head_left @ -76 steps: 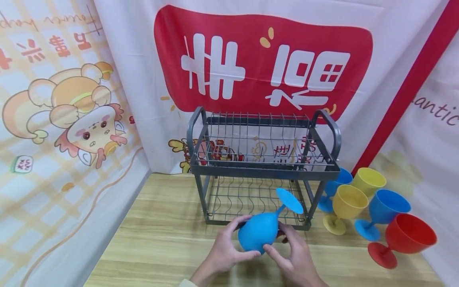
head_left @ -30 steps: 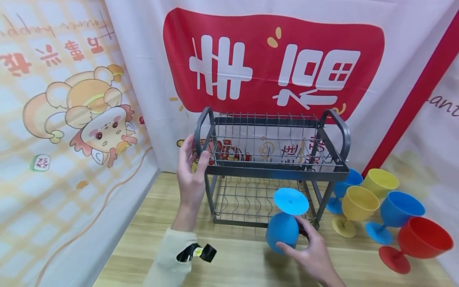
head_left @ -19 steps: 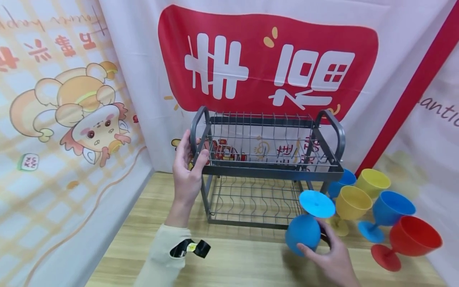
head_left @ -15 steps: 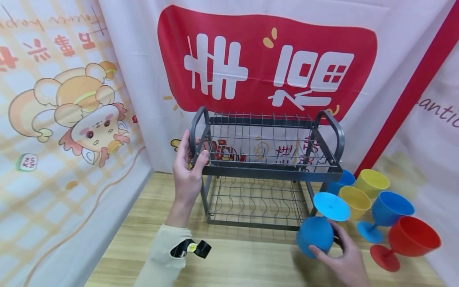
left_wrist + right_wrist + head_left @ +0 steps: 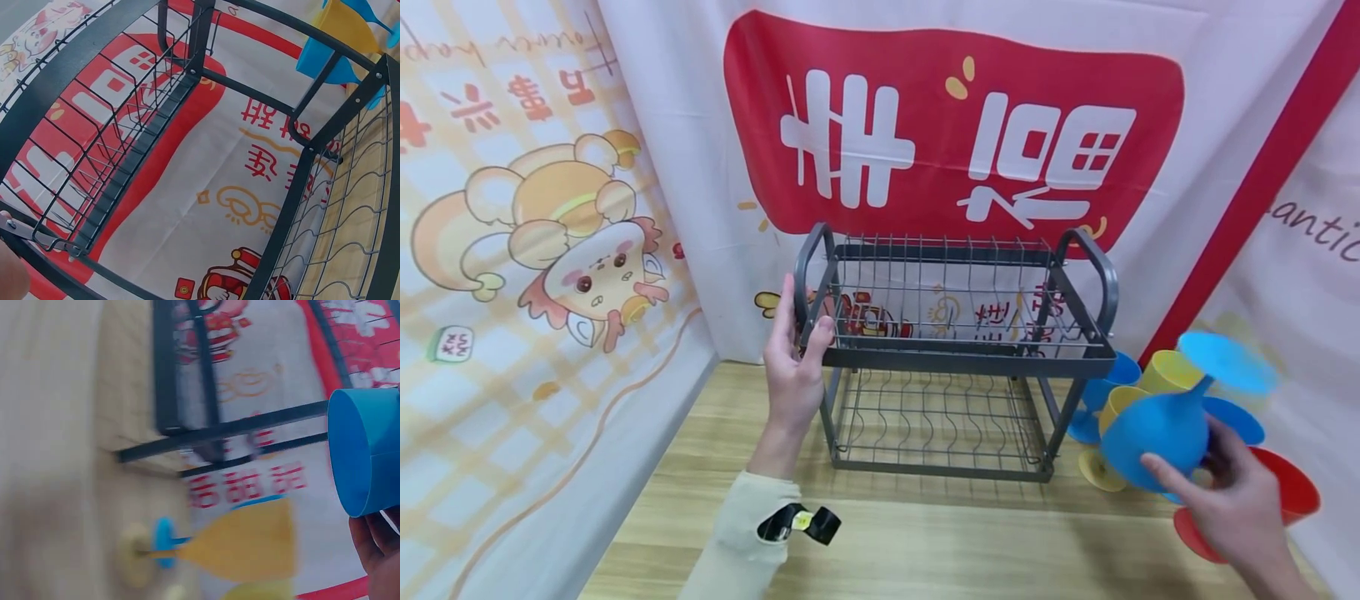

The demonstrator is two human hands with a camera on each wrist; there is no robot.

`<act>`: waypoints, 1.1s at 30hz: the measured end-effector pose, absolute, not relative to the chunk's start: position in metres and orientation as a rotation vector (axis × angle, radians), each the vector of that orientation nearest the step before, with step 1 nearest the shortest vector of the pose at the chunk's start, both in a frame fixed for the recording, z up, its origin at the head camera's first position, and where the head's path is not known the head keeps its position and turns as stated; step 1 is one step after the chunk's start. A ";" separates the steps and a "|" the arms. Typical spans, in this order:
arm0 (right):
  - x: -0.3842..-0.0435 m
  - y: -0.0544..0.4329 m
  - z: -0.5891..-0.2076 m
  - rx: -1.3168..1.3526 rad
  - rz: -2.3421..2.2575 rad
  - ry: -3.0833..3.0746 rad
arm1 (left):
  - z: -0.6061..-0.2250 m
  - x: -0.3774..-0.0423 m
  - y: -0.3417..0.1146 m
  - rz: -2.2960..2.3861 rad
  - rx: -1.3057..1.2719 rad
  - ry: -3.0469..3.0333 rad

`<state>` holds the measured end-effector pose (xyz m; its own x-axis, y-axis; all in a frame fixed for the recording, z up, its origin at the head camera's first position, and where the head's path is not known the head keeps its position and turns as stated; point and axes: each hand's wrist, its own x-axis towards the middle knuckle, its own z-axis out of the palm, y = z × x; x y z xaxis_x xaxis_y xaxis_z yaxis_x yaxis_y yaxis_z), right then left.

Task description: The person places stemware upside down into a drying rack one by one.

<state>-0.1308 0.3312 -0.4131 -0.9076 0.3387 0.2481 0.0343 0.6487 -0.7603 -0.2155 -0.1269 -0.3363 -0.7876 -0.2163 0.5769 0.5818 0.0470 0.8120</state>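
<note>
Goblet gripped by right hand slants mouth-down, foot up rightward; left hand holds rack.

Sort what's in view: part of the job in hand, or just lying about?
In the job, judging by touch:
blue goblet, foot up, held by right hand
rack, gripped by left hand

Seemingly not in use:
red goblet
yellow goblets
other blue goblets
printed cloth
</note>
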 end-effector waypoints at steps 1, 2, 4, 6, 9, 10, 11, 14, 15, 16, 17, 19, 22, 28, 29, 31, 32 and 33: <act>-0.133 0.332 -0.405 -0.274 1.122 -2.475 | -0.337 -0.215 -0.127 -1.798 -0.366 -1.760; -0.135 0.332 -0.396 -0.259 1.107 -2.452 | -0.337 -0.216 -0.127 -1.799 -0.367 -1.760; -0.138 0.332 -0.378 -0.234 1.083 -2.417 | -0.337 -0.217 -0.127 -1.804 -0.367 -1.761; -0.142 0.334 -0.361 -0.204 1.079 -2.388 | -0.337 -0.218 -0.127 -1.810 -0.366 -1.759; -0.146 0.334 -0.334 -0.171 1.091 -2.355 | -0.337 -0.219 -0.126 -1.813 -0.361 -1.757; -0.148 0.334 -0.326 -0.176 1.092 -2.359 | -0.337 -0.219 -0.126 -1.813 -0.360 -1.755; -0.149 0.333 -0.317 -0.181 1.101 -2.364 | -0.337 -0.219 -0.126 -1.812 -0.357 -1.754; -0.153 0.330 -0.291 -0.199 1.152 -2.386 | -0.337 -0.219 -0.126 -1.812 -0.354 -1.752; -0.154 0.328 -0.283 -0.202 1.165 -2.394 | -0.337 -0.219 -0.126 -1.815 -0.353 -1.751; -0.157 0.326 -0.275 -0.195 1.179 -2.397 | -0.338 -0.218 -0.126 -1.816 -0.352 -1.749; -0.160 0.323 -0.268 -0.173 1.192 -2.388 | -0.338 -0.218 -0.126 -1.818 -0.350 -1.747; -0.166 0.317 -0.256 -0.120 1.187 -2.372 | -0.338 -0.219 -0.126 -1.820 -0.346 -1.744; -0.177 0.304 -0.239 -0.039 1.159 -2.361 | -0.338 -0.218 -0.126 -1.816 -0.345 -1.738; -0.196 0.275 -0.221 0.091 1.184 -2.403 | -0.338 -0.217 -0.124 -1.810 -0.330 -1.748; -0.198 0.269 -0.220 0.110 1.202 -2.407 | -0.339 -0.217 -0.124 -1.811 -0.329 -1.748; -0.203 0.256 -0.218 0.144 1.235 -2.416 | -0.339 -0.217 -0.125 -1.810 -0.332 -1.747; -0.205 0.251 -0.217 0.159 1.244 -2.424 | -0.339 -0.217 -0.125 -1.807 -0.333 -1.747; -0.208 0.245 -0.217 0.170 1.247 -2.434 | -0.339 -0.217 -0.125 -1.805 -0.334 -1.748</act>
<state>-0.2076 0.2450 -0.2168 -0.9129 0.0718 0.4018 -0.2841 0.5950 -0.7518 -0.2169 -0.1246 -0.3392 -0.7900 -0.2403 0.5641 0.5714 0.0448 0.8194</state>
